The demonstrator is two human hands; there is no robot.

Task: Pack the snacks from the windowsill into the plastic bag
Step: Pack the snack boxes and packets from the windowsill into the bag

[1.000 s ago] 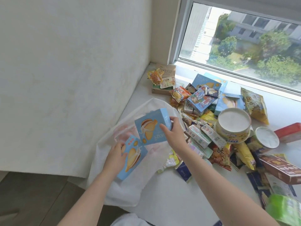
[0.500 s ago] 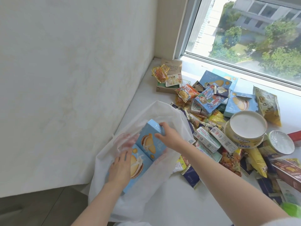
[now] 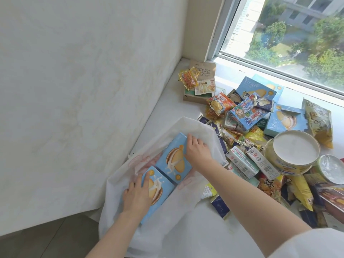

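A white plastic bag (image 3: pixel 193 131) lies open at the windowsill's left edge, hanging over the side. Two light-blue biscuit boxes are inside its mouth. My left hand (image 3: pixel 136 195) holds the nearer blue box (image 3: pixel 160 194) by its left side. My right hand (image 3: pixel 197 150) grips the right edge of the farther blue box (image 3: pixel 173 159), which leans against the first. A heap of snacks (image 3: pixel 247 116) covers the white windowsill (image 3: pixel 167 112) to the right of the bag.
A large round tub (image 3: pixel 292 153) and a smaller one (image 3: pixel 333 169) stand at the right, with cartons (image 3: pixel 242 162), chip bags and more blue boxes (image 3: pixel 284 121) around them. A brown packet (image 3: pixel 202 71) sits in the corner. The wall runs along the left; the window is behind.
Both hands have lowered the two blue boxes from above the bag down into its mouth. The camera has moved closer and tilted left.
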